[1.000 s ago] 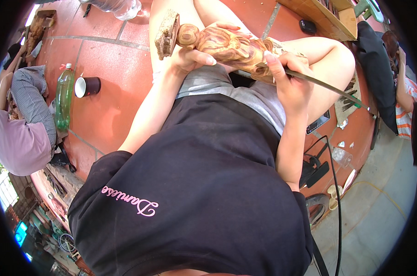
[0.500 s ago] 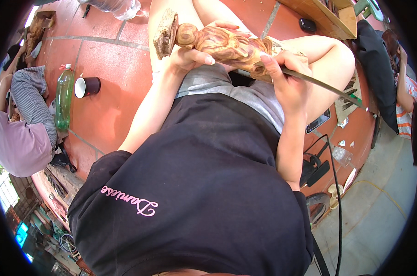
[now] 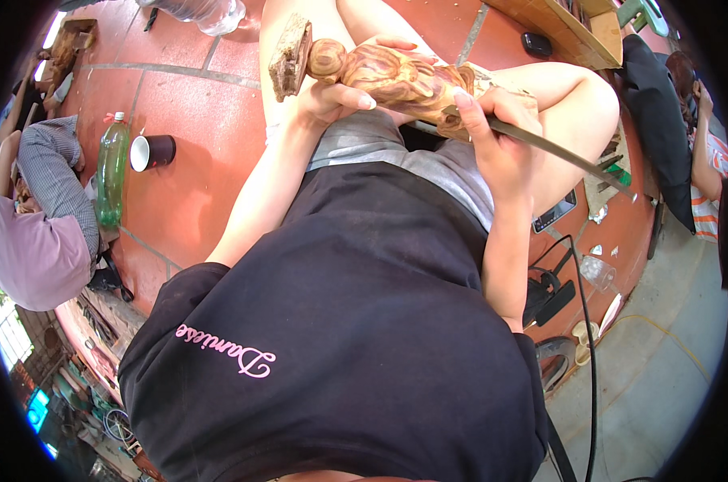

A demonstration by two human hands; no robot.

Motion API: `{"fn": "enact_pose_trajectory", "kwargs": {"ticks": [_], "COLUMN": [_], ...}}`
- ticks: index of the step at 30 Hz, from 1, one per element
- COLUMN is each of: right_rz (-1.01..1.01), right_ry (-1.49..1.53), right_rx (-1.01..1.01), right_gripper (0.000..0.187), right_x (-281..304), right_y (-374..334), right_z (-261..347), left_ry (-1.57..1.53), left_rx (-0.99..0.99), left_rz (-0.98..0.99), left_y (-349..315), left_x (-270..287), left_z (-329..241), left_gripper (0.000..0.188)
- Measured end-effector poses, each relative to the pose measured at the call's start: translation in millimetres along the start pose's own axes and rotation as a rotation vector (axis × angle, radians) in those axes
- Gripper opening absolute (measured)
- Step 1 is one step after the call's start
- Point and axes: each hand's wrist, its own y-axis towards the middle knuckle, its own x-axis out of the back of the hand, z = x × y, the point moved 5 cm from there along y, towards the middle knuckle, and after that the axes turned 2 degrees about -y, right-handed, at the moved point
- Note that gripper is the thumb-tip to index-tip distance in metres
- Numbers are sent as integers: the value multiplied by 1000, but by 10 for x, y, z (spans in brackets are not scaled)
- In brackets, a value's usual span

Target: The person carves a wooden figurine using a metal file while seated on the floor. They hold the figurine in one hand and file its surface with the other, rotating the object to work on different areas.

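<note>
A carved wooden figure [image 3: 392, 76] with brown, swirling grain lies across my lap, a round knob and a rough uncut block at its left end. My left hand [image 3: 332, 98] is wrapped around it from below near the knob, thumb on the near side. In my right hand [image 3: 502, 136], pinched between thumb and fingers, is a long thin steel carving tool [image 3: 568, 154]. Its bare shank slants down to the right past my knee. The fingers and the wood hide its working end, close to the figure's right end.
On the red tile floor to my left stand a green bottle [image 3: 112, 173] and a dark cup [image 3: 160, 151]. A cardboard box [image 3: 568, 36] is at the upper right, a phone [image 3: 556, 213] beside my right thigh. Other people sit at left and right. A black cable [image 3: 592, 353] hangs at my right.
The carving tool in my right hand has tilted and slid slightly, its far end now a little lower and more to the left. The wooden figure has barely moved.
</note>
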Motion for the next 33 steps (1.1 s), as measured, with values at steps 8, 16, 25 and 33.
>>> {"fn": "enact_pose_trajectory", "kwargs": {"ticks": [8,16,25,33], "right_rz": [-8,-15,-44,-58], "right_ry": [-57,23,64,-52], "right_rx": [35,-47,-55,-12], "right_gripper": [26,27,25,25], "right_x": [-6,-14,-20,8], "right_y": [7,-19,-23,-25], "right_z": [-7,-61,-91,-48], "left_ry": [-3,-10,-17,-13], "left_rx": [5,-2,-8,-2], "left_rz": [-7,-10,-3,-5], "left_y": [-2,-7,2,-3], "left_x": [-23,-11,-18,-21], "left_z": [-7,7,4,-9], "left_gripper": [86,86,85,84]}}
